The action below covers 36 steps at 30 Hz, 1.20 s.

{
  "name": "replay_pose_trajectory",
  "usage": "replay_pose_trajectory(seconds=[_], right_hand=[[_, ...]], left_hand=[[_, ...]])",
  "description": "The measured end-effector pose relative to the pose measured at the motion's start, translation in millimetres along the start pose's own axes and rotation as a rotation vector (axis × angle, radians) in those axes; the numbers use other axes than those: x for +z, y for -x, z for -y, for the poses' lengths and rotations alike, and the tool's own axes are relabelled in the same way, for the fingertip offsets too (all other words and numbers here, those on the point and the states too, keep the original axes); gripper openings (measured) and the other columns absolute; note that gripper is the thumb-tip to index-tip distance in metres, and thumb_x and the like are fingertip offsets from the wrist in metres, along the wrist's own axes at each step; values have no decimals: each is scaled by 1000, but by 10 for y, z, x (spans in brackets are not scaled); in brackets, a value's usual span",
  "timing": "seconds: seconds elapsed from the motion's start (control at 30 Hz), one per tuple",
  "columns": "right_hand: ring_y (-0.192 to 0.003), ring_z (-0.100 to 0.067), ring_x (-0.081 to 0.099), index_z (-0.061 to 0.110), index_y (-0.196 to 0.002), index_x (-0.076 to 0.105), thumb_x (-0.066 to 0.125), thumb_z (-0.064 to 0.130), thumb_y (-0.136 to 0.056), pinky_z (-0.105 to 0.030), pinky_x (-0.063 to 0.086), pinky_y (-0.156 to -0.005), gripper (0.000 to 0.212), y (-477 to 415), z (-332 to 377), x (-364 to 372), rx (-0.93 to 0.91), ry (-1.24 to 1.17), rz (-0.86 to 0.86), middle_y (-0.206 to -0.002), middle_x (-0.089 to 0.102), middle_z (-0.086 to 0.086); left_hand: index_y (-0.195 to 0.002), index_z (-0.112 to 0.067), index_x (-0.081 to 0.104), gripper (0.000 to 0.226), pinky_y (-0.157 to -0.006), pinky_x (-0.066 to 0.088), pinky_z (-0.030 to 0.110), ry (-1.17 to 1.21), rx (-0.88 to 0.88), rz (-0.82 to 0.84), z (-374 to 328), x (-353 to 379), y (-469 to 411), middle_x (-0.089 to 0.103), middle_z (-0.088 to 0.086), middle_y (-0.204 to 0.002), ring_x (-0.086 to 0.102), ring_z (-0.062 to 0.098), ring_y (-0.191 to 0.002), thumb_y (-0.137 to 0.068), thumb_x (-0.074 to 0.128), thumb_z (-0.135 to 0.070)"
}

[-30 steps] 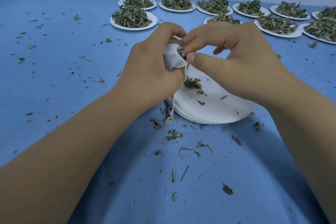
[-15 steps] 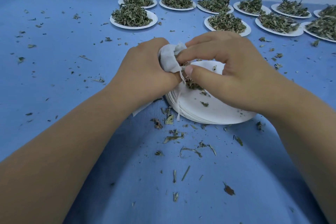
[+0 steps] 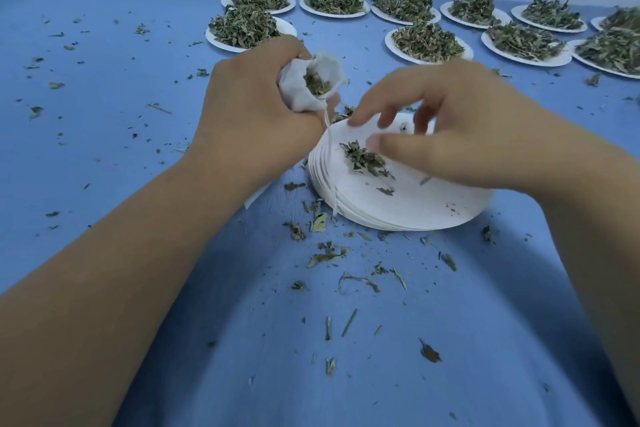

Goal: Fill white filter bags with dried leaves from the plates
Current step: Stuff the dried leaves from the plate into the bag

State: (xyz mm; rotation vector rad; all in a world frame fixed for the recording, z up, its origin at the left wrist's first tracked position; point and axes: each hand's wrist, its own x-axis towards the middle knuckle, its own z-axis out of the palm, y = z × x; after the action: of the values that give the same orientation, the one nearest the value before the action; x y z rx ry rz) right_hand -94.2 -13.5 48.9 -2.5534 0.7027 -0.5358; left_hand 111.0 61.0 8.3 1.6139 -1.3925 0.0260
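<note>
Inside the curled fingers [image 3: 292, 49] of the left hand [image 3: 252, 107] sits the white filter bag [image 3: 297, 95], mouth up. At its four o'clock the right hand [image 3: 460, 121], fingers [image 3: 367, 108] slack, holds nothing above a leaf clump [image 3: 363, 159] on stacked plates [image 3: 415, 211]; heaped plates [image 3: 392, 48] at twelve.

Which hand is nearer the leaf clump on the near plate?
Right. The right hand is just beside the clump; the left hand grips the bag farther left.

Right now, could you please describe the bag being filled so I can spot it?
On the blue table, look left of the plate stack, to the left hand. It grips the bag: soft crumpled white, mouth open on leaves, unlike that stiff stack.
</note>
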Motion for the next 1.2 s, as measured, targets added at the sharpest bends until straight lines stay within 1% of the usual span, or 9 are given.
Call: replay_pose_trajectory(seconds=[0.13, 0.2, 0.27, 0.53, 0.73, 0.83, 1.0, 1.1, 1.2], right_hand=[[-106, 4, 58, 49, -123, 64, 70, 41, -89, -17, 42, -89, 35, -52, -16, 115, 26, 157, 281, -132, 57, 25], [-95, 11, 58, 44, -116, 72, 72, 35, -91, -2, 36, -80, 26, -72, 1, 133, 13, 197, 256, -124, 64, 22], [-81, 17, 56, 38, -103, 79, 75, 28, -90, 1, 36, -72, 17, -69, 4, 126, 15, 184, 200, -106, 72, 19], [-73, 6, 67, 31, -90, 80, 79, 20, -87, -6, 48, -67, 11, -83, 198, -5, 18, -22, -211, -79, 72, 22], [-77, 7, 64, 19, -87, 76, 74, 10, -80, -11, 48, -74, 12, -240, 417, 162, -86, 83, -155, -77, 66, 23], [-80, -2, 65, 12, -80, 71, 77, 12, -74, -12, 48, -72, 9, -300, 420, 128, -94, 90, -224, -73, 67, 14], [-74, 16, 56, 23, -83, 80, 72, 17, -84, -2, 36, -70, 9, -238, 407, 152, -89, 105, -127, -79, 68, 17], [-96, 5, 51, 35, -78, 71, 58, 34, -97, -20, 40, -81, 23, -166, 424, 132, -32, 22, 35, -85, 58, 3], [-121, -3, 42, 21, -83, 68, 47, 28, -101, -40, 37, -102, 29, -111, 458, 187, -26, -8, 142, -94, 63, 2]], left_hand=[[-84, -22, 56, 22, -59, 44, 24, -79, 44, 22, 7, 0, 13, 51, -10, -60, 45, 10, -60, -78, 72, -35], [-82, -22, 54, 20, -66, 52, 42, -121, 30, 88, 22, 25, 26, 56, -2, -68, 54, 17, -67, -78, 71, -31], [-81, -24, 54, 17, -68, 51, 45, -146, 28, 123, 20, 38, 23, 58, 0, -72, 57, 23, -73, -77, 69, -31], [-81, -30, 55, 17, -58, 40, 30, -127, 18, 161, 54, 63, 15, 55, -7, -66, 50, 10, -64, -71, 65, -39], [-62, -37, 31, 24, -53, 29, 22, -103, 67, 218, -1, 81, 2, 47, -14, -58, 37, 6, -54, -69, 54, -35], [-75, -37, 48, 11, -68, 43, 27, -127, 17, 264, -11, 84, -17, 57, -8, -70, 48, 11, -66, -65, 52, -39], [-65, -33, 46, 10, -49, 28, 17, -92, 47, 190, -23, 15, 49, 50, -12, -58, 44, 7, -56, -67, 56, -32], [-65, -30, 50, 15, -51, 29, 20, -83, 24, 160, -14, 7, 36, 51, -11, -56, 44, 7, -56, -72, 64, -28], [-69, -28, 56, 5, -50, 32, 22, -81, 5, 156, -8, -24, 29, 55, -8, -58, 46, 6, -57, -66, 59, -30]])
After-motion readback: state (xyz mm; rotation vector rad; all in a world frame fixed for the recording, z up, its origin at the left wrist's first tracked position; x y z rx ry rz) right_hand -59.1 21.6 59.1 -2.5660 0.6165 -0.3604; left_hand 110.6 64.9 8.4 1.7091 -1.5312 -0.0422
